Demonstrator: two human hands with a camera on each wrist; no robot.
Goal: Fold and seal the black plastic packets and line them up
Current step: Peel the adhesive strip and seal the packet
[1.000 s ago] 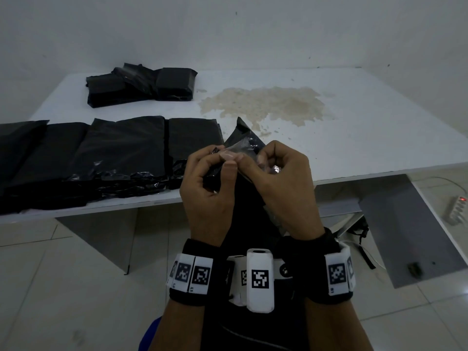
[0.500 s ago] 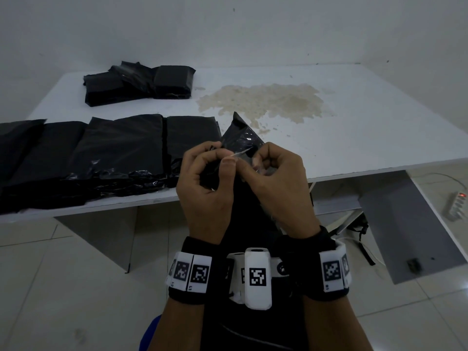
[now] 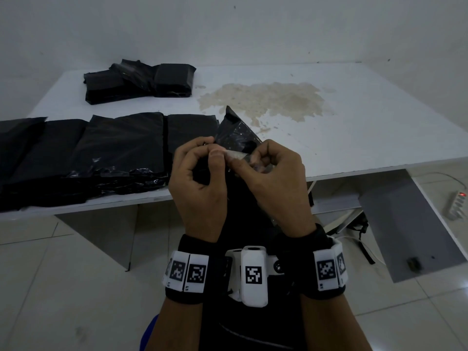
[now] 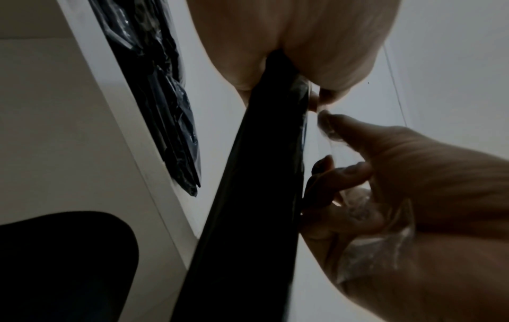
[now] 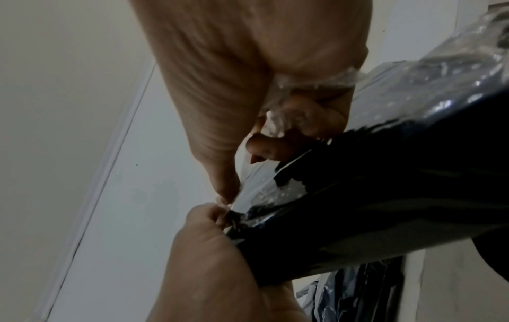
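Dim, flat light is filling the room, leaving the head view grey and underexposed, with the wide lens bowing the table (image 3: 354,138) edges. Faint glare is catching on the crinkled black packets (image 3: 121,148) near the front edge. Both wrist views are looking soft and smeared, the left hand (image 4: 289,39) washing out pale and the right hand (image 5: 248,65) blurring close to the lens
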